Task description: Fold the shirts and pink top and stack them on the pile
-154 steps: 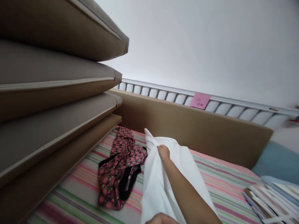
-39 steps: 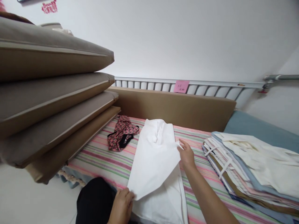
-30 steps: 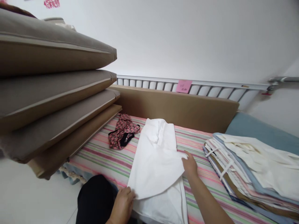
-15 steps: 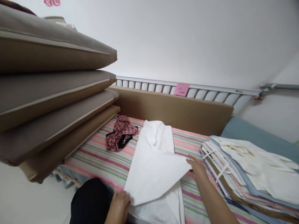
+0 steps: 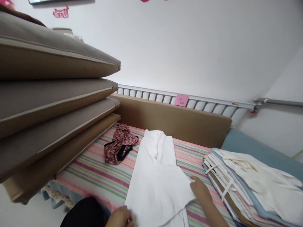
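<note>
A folded white garment (image 5: pixel 151 183) lies lengthwise on the striped bed cover, with a band and a placket-like seam at its far end; whether it is trousers I cannot tell. My left hand (image 5: pixel 121 217) is closed at its near left edge, the fingertips partly out of sight. My right hand (image 5: pixel 200 190) is closed on the right edge of a flap that spreads over the lower part. To the left of the garment lies a crumpled pink floral piece of clothing (image 5: pixel 120 142) with black trim.
Thick grey-brown cushions (image 5: pixel 56 91) are stacked at the left. A pile of folded clothes (image 5: pixel 254 186) lies at the right on the striped cover (image 5: pixel 99 165). A brown padded board (image 5: pixel 170 118) leans before a white radiator (image 5: pixel 152 96) bearing a pink note (image 5: pixel 181 100).
The flap of the white garment has come down nearer to me and lies flatter, my right hand moving down with it. My left hand is lower too. The view has tilted up slightly.
</note>
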A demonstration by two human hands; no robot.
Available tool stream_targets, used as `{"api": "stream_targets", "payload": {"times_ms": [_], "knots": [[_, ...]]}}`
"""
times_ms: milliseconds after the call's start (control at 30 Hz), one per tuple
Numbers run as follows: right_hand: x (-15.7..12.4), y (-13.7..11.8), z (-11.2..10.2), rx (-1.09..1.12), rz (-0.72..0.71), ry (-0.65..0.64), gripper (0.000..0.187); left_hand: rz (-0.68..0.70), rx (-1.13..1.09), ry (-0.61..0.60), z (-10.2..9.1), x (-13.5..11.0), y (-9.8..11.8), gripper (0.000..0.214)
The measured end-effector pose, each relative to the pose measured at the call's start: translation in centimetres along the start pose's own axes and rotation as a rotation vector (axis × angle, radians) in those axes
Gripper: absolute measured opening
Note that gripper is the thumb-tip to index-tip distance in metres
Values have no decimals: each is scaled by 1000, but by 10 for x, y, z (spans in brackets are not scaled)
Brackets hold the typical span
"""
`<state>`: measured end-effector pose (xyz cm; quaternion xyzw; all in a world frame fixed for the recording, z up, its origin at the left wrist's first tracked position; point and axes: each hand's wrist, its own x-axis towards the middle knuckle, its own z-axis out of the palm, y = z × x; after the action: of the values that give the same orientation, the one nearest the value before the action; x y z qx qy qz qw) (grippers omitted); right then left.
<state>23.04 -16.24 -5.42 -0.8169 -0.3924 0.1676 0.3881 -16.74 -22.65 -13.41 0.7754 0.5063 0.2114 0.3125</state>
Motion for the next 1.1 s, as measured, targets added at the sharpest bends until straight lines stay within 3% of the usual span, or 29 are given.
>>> {"api": "stream_targets", "payload": {"times_ms": [100,167,300,400,500,600,700,800,933,1100], "knots": [[-3,-1,3,-76,-39,-30,34,-105,-16,179,-24,11,9,13],[-6,-3,10,-85,-73,-58,35,-245,-52,205,-28,13,5,12],[-19,9,23,-14,-50,-106,31,-313,-232,136,-6,11,-26,5],[-41,33,26,109,68,-135,27,-256,-444,220,15,8,-45,18],[-72,58,21,255,195,-180,37,-263,-586,250,26,4,-48,35],[-103,72,10,415,304,-229,48,-276,-654,222,32,-1,-42,43],[-126,75,3,546,496,-285,60,-234,-781,115,35,-5,-38,46],[-143,73,7,514,621,-371,71,-274,-842,8,34,-6,-39,46],[-163,67,22,540,625,-450,70,-293,-862,20,30,-5,-35,39],[-196,58,25,849,520,-515,64,-348,-844,28,19,-7,-22,34]]}}
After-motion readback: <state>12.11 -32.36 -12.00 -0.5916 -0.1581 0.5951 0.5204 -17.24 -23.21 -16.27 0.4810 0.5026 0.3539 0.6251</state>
